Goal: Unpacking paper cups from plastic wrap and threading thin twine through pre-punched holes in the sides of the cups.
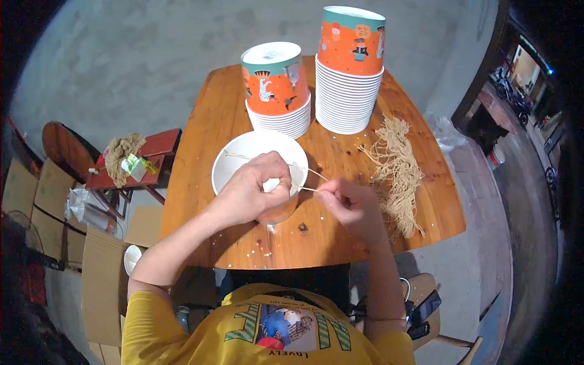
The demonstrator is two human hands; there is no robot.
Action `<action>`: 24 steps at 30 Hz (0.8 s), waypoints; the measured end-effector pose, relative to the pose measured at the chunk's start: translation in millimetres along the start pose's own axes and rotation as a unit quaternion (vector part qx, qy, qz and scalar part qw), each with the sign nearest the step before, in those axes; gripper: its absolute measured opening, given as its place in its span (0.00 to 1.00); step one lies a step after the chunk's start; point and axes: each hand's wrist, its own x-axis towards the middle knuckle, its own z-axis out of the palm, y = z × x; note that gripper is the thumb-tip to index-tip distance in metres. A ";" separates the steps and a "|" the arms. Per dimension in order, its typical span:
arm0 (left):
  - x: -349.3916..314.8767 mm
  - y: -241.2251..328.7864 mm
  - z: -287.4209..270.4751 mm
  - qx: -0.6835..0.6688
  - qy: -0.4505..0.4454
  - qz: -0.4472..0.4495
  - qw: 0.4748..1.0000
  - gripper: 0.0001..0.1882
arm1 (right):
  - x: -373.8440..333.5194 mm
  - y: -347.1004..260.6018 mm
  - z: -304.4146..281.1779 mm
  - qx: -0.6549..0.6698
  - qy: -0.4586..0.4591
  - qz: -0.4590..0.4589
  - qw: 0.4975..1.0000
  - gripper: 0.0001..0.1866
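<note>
Yellow shirt cloth [271, 328] lies nearest the camera, filling 6 o'clock on my feed. With the middle of the view as my dial's centre, I see the wooden table [328, 249] as the largest thing beyond it. A red bench [161, 141] stands off between 9 and 10 o'clock. On the table, a tall stack of upturned paper tubs [349, 79] rises at 1 o'clock, with a shorter stack [277, 91] near it at 12. Tan cords lie in a loose bundle [398, 182] at 3. One open tub [255, 143], white inside, sits toward 10, partly hidden by the left hand [258, 182].

That hand, at 9, is curled nearly closed, gripping a thin cord [310, 189]; whether it touches the tub, I can't tell. At about 4, the right hand [353, 207] pinches the cord, fingers bent inward. Two strands span the hands; a length reaches across the tub's mouth toward 10. Tiny flecks [254, 242] dot the wood around 7.
</note>
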 end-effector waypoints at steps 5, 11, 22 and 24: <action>6.5 12.8 -1.0 0.019 0.048 0.039 0.998 0.13 | 1.3 -8.3 8.5 -0.009 0.019 -0.077 0.997 0.02; 2.9 26.6 13.0 0.070 -0.015 0.106 0.992 0.16 | 3.8 -16.2 11.6 0.069 0.002 -0.061 0.996 0.05; 0.2 31.7 14.0 0.233 0.075 0.169 0.955 0.06 | 2.9 -25.7 10.1 0.017 -0.031 -0.002 0.999 0.06; 1.5 37.5 9.8 0.234 0.090 0.159 0.955 0.06 | 2.2 -30.2 13.6 -0.003 -0.012 -0.023 1.000 0.04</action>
